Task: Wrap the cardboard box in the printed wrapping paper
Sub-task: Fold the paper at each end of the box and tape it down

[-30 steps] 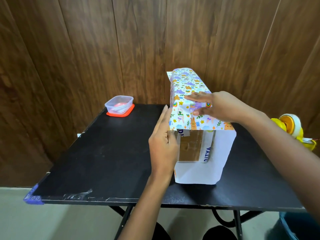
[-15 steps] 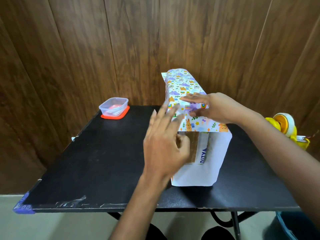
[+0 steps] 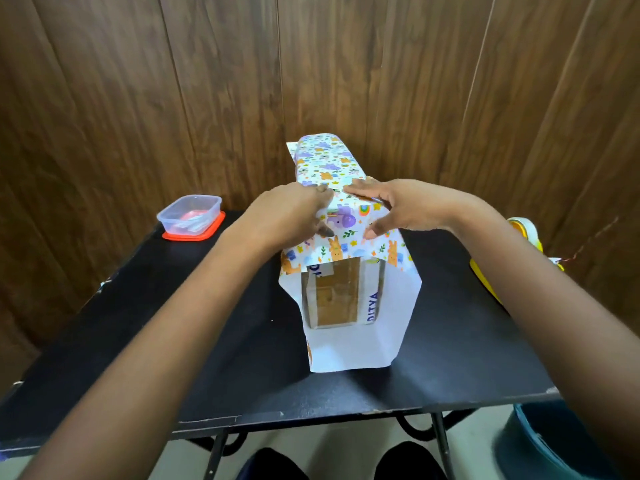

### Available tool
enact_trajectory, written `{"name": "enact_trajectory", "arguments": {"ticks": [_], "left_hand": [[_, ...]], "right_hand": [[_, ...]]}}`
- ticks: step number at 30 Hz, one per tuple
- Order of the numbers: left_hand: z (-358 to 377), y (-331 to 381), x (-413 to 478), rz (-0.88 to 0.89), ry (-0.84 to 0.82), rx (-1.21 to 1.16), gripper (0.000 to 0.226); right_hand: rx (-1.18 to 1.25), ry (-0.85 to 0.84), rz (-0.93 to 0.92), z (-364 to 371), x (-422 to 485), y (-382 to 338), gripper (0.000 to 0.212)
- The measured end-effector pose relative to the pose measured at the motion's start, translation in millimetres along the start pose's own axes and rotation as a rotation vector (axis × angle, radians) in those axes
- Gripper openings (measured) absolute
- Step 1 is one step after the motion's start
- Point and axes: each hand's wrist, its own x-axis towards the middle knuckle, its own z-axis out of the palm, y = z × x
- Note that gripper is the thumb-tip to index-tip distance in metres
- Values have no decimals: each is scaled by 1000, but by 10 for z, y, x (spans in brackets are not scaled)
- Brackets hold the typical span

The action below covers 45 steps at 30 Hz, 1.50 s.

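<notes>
1. Brown cardboard box (image 3: 337,299), long, lying near the middle of the black table (image 3: 173,323) with 1 end toward the person. That end is uncovered and shows white tape with blue letters "DITYA".

2. White wrapping paper (image 3: 325,161) printed with cartoon animals, draped over the box top and down both sides. At the near end it juts past the box as plain white side flaps. A printed flap hangs from the top edge over the upper part of the open end.

3. Left hand (image 3: 287,216), at the top left near corner of the box. Its fingers are bent over the paper on top and the thumb is on the hanging flap, pinching the fold.

4. Right hand (image 3: 405,206), at the top right near corner. Its fingers lie straight and flat on the paper, with the thumb spread down onto the flap.

5. Clear plastic container (image 3: 190,214) on an orange lid, at the table's far left corner.

6. Yellow tape dispenser (image 3: 523,230), at the table's right edge and partly hidden by the right arm.

7. Blue bin (image 3: 554,441), on the floor at lower right.
</notes>
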Motion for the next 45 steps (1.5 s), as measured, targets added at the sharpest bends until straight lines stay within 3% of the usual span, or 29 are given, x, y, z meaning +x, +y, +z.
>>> {"name": "enact_trajectory", "arguments": {"ticks": [11,20,37,39,42,45], "left_hand": [[35,64,38,14,34,181,79],[56,97,62,12,81,313,65],[9,234,97,66,186,440,62],[9,228,91,78,196,454,66],[33,223,74,104,202,475,73],[56,198,93,112,213,462,74]], "right_hand": [[-398,135,50,71,-17,-154,91],[-396,231,50,137,-80,-278,77],[-418,228,72,183,-74,-227,82],[-260,203,40,157,-95,-170,79],[419,148,-44,117,-246,48,62],[710,421,17,156,-399,429,48]]}}
